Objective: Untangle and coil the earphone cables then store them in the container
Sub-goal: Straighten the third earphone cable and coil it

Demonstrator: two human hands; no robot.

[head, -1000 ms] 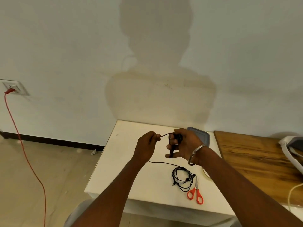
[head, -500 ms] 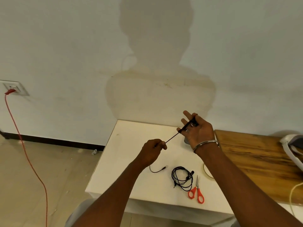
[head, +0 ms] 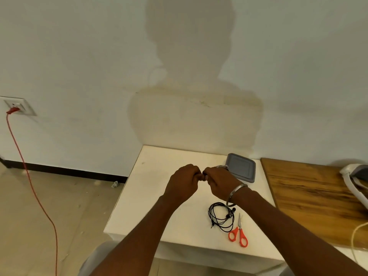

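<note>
My left hand (head: 184,181) and my right hand (head: 220,182) meet fist to fist above the white table (head: 159,206), fingers curled. The black earphone cable they held a moment ago is hidden inside them; only a dark speck shows where the knuckles touch. A second black earphone cable (head: 221,216) lies in a loose coil on the table below my right wrist. The grey container (head: 242,169) with its lid on sits at the table's back right, just behind my right hand.
Orange-handled scissors (head: 239,234) lie right of the coiled cable. A wooden board (head: 310,198) adjoins the table on the right, with a white appliance (head: 356,180) at its far end. A red cord (head: 29,186) hangs from a wall socket at left.
My right hand came down from its raised, spread pose and my left hand moved up to it. The stretched cable and its loose end on the table have vanished into the two fists.
</note>
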